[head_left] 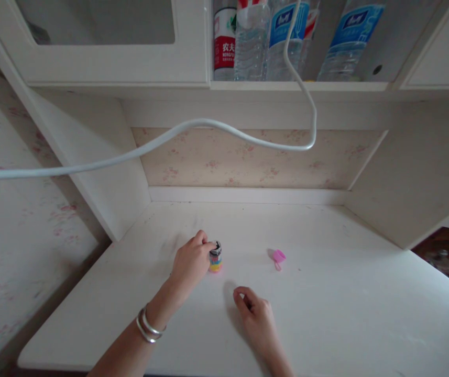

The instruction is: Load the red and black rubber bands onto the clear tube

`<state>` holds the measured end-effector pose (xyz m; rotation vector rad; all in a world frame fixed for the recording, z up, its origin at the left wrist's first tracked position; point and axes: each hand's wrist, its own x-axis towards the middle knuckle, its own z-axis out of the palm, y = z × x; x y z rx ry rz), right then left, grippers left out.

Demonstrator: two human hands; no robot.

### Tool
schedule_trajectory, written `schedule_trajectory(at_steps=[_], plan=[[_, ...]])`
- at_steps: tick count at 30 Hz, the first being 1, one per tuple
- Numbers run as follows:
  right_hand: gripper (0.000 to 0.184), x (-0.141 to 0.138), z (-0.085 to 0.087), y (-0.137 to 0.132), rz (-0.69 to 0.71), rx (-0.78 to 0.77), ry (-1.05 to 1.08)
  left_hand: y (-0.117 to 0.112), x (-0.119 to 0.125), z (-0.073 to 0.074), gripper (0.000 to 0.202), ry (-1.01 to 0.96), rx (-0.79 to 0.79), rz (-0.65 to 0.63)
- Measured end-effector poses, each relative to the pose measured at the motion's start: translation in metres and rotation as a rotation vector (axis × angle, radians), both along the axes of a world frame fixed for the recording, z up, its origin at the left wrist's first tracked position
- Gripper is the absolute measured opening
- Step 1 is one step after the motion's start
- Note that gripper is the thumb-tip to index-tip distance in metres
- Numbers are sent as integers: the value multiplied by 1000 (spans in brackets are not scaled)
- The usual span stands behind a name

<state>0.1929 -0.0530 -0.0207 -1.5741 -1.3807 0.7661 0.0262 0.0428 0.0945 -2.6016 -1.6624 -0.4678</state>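
Nearest the front edge of the worktop (pixel 346 324), here's the right hand (pixel 258 317), fingers curled, thumb and forefinger drawn narrow; whether anything small is pinched between them, I cannot tell. Over on the left wrist, two silver bangles (pixel 149 325)! And beyond them the left hand (pixel 192 259), at the little jar (pixel 215 262), fingers bunched at its dark rim, one tip at the top; a firm grip or just a touch, I cannot tell. The jar stands upright, banded pink, yellow and blue, left of the worktop's middle, well in from the left edge. Out to its right, a small pink piece with a loop (pixel 279 256), well apart from both hands. On to the back edge, and there's floral wallpaper (pixel 212 165) behind! Up top, plastic bottles (pixel 251 44) line the cupboard shelf (pixel 303 85), one leaning, a white cable (pixel 203 123) sweeping across in front.
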Motion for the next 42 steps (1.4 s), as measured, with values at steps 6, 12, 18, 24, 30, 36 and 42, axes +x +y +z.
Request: schedule_trajectory(at_steps=[6,12,18,24,30,36,42], plan=[[40,0,0,-1,-5,31,13,2,3,3,37,-9,-50,6],[39,1,0,0,-5,4,-14,0,1,4,39,-74,2,9],[41,0,-2,1,-22,28,-11,-2,1,6,39,-66,28,20],[39,1,0,0,-3,-6,-11,0,0,0,44,-13,24,-11],[38,1,-2,-1,12,-25,-24,1,1,-4,42,13,7,-36],[36,1,-3,1,16,-28,-20,0,0,-3,43,4,-21,-46],[37,1,-5,-1,11,-27,-31,0,-3,-5,47,-61,-6,-38]])
